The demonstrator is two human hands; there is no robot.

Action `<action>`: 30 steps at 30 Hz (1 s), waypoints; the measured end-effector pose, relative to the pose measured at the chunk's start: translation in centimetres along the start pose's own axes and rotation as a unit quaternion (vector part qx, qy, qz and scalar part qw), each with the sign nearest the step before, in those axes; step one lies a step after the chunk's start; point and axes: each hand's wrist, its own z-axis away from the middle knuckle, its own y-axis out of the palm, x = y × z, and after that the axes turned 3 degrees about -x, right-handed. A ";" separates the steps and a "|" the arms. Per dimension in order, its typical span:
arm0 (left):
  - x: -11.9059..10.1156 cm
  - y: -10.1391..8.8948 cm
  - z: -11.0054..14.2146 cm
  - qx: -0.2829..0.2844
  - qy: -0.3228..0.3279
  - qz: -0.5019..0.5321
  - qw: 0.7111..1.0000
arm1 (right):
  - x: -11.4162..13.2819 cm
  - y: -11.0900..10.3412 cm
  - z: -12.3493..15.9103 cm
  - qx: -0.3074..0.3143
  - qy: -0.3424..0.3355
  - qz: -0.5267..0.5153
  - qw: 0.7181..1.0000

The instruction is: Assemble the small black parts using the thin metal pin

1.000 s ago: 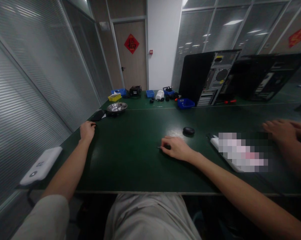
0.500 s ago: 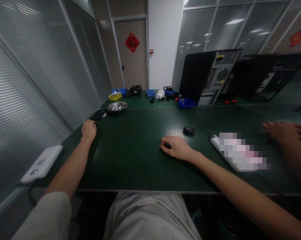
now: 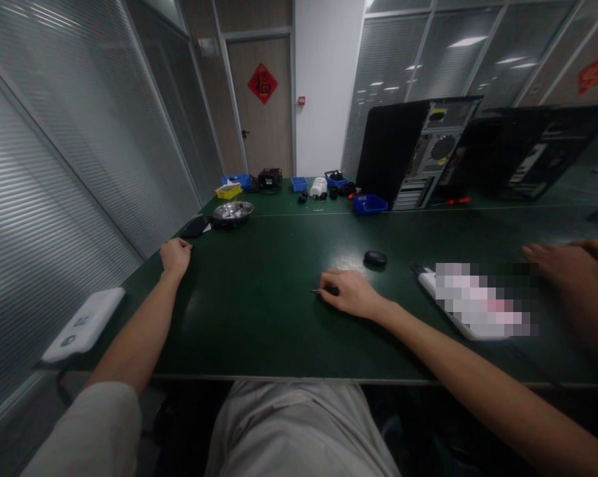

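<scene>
Slim dark tool held at mid-bench, tip pointing left.
Right hand grips it, apparently resting low for steadiness; left hand curled near the left edge, contents cannot be told; metal dish beyond, presumably containing loose items.

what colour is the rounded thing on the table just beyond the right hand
The rounded thing is black, in the head view.

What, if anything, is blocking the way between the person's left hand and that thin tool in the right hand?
Nothing visible: only green tabletop shows between the left hand and the tool in the right hand. The metal bowl sits farther back, off that line.
</scene>
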 end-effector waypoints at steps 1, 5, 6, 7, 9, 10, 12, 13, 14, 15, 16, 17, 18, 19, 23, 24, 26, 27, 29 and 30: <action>-0.3 -0.1 0.1 0.002 0.003 0.013 1.000 | 0.0 0.0 0.0 -0.001 0.000 -0.002 1.000; -3.9 -1.0 1.3 0.006 0.046 0.087 0.995 | -0.1 0.3 -0.1 -0.008 0.001 -0.020 1.000; -5.4 -1.3 2.0 0.018 0.063 0.110 0.992 | -0.1 0.4 -0.1 -0.012 0.001 -0.027 1.000; -7.2 -1.7 3.0 0.040 0.084 0.140 0.986 | -0.1 0.4 -0.1 -0.016 0.000 -0.035 0.999; -11.1 -2.3 5.9 0.117 0.164 0.210 0.957 | 0.0 0.5 -0.1 -0.023 -0.004 -0.050 0.999; -13.1 -2.6 7.8 0.166 0.214 0.248 0.930 | 0.0 0.5 0.0 -0.024 -0.008 -0.056 0.998; -16.5 -2.9 11.7 0.267 0.308 0.311 0.858 | 0.1 0.5 0.0 -0.028 -0.010 -0.063 0.998; -17.8 -2.9 13.7 0.303 0.340 0.332 0.826 | 0.1 0.5 0.1 -0.030 -0.009 -0.064 0.997; -18.9 -2.9 15.4 0.332 0.366 0.346 0.798 | 0.1 0.6 0.1 -0.031 -0.006 -0.064 0.997; -19.7 -2.8 16.9 0.357 0.383 0.353 0.776 | 0.1 0.6 0.1 -0.033 -0.003 -0.062 0.998; -20.2 -2.7 18.1 0.367 0.390 0.359 0.764 | 0.1 0.7 0.1 -0.033 -0.001 -0.059 0.998; -20.5 -2.6 18.9 0.374 0.393 0.361 0.758 | 0.1 0.7 0.0 -0.032 -0.001 -0.057 0.998; -20.6 -2.5 19.4 0.376 0.391 0.362 0.758 | 0.1 0.8 0.0 -0.029 -0.004 -0.055 0.998; -20.5 -2.5 19.7 0.376 0.387 0.361 0.760 | 0.1 0.8 0.0 -0.026 -0.007 -0.053 0.998; -20.0 -2.5 19.4 0.384 0.376 0.350 0.767 | 0.2 0.8 -0.1 -0.018 -0.012 -0.046 0.999; -19.9 -2.6 19.3 0.383 0.378 0.349 0.767 | 0.2 0.7 -0.1 -0.017 -0.011 -0.045 0.999; -19.9 -2.7 19.2 0.377 0.388 0.348 0.766 | 0.4 0.7 -0.1 -0.014 -0.009 -0.046 0.999; -19.9 -2.7 19.2 0.372 0.393 0.349 0.765 | 0.5 0.7 0.0 -0.013 -0.009 -0.046 0.999; -19.9 -2.8 19.3 0.368 0.404 0.352 0.760 | 0.6 0.7 0.0 -0.013 -0.008 -0.044 0.999; -20.0 -2.9 19.3 0.368 0.408 0.355 0.757 | 0.6 0.8 0.0 -0.015 -0.008 -0.042 0.999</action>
